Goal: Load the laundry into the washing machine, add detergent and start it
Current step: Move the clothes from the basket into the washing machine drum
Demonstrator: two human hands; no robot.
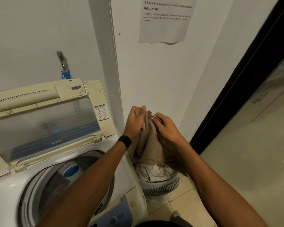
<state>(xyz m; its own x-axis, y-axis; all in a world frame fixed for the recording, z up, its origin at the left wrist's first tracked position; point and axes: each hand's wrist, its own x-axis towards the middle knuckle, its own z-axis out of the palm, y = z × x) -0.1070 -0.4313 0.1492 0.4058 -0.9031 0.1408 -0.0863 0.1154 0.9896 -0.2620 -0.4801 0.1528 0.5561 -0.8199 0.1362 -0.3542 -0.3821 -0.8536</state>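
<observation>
A top-loading washing machine (pixel 10 190) stands at the lower left with its yellowed lid (pixel 44 122) raised, and its drum (pixel 56 185) lies open below. To its right on the floor sits a grey slatted laundry basket (pixel 161 187) holding white laundry (pixel 154 172). My left hand (pixel 135 120) and my right hand (pixel 166 126) both grip the top of a beige garment (pixel 152 145) lifted above the basket. Its lower end still hangs into the basket. No detergent is visible.
A tap with a blue hose fitting (pixel 65 69) sticks out of the wall behind the machine. A printed instruction sheet (pixel 164 20) hangs on the white wall. A dark door frame (pixel 236 86) runs down the right. Beige floor tiles (pixel 246 169) lie beyond it.
</observation>
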